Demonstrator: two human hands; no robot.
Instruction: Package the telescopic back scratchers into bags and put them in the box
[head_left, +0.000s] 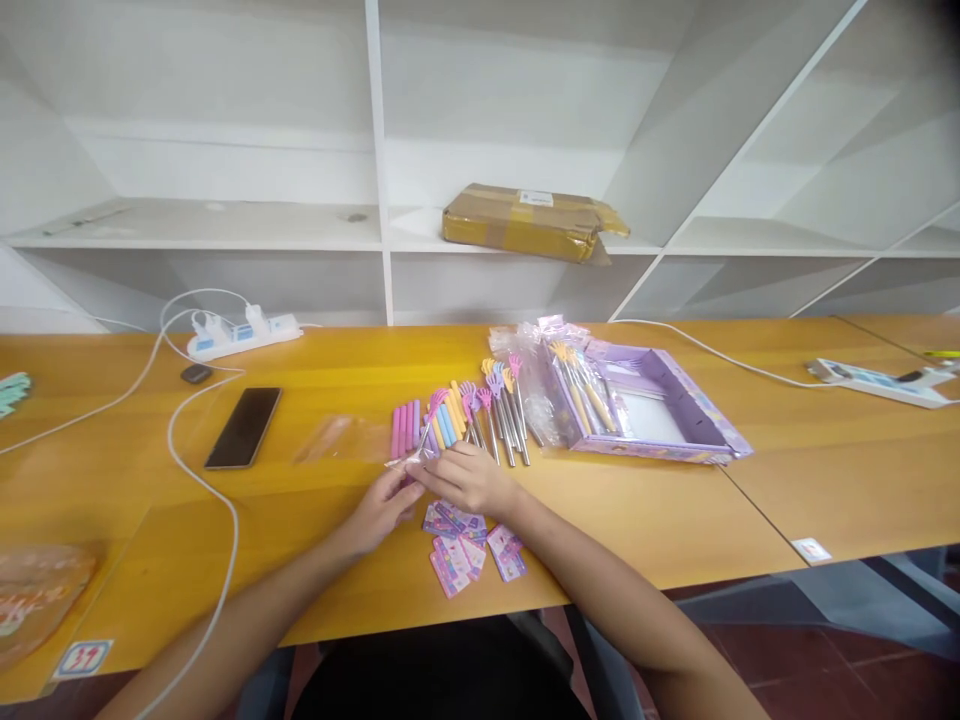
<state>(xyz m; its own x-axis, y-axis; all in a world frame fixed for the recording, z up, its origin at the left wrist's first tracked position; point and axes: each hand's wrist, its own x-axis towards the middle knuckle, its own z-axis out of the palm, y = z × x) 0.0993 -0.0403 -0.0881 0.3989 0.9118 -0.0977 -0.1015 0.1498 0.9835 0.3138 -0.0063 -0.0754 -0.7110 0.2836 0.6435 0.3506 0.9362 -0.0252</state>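
My left hand (386,508) and my right hand (466,478) meet at the table's middle, both with fingers closed. Between them is a pink-headed, hand-shaped back scratcher (436,402) with a metal rod, its lower end hidden by my fingers. A bit of clear plastic shows at my left fingertips. Just beyond lie pink and purple handle grips (406,428) in a row, with blue and yellow grips (448,420) beside them. Several back scratchers (507,410) with metal rods are spread to the right. Printed cards (454,562) lie loosely below my hands.
At right, a purple open box (667,450) holds bagged back scratchers (585,388), with clear bags against its left side. A phone (244,428), power strip (244,336) and white cable (234,520) are on the left. Another power strip (885,383) sits far right. A taped carton (532,222) rests on the shelf.
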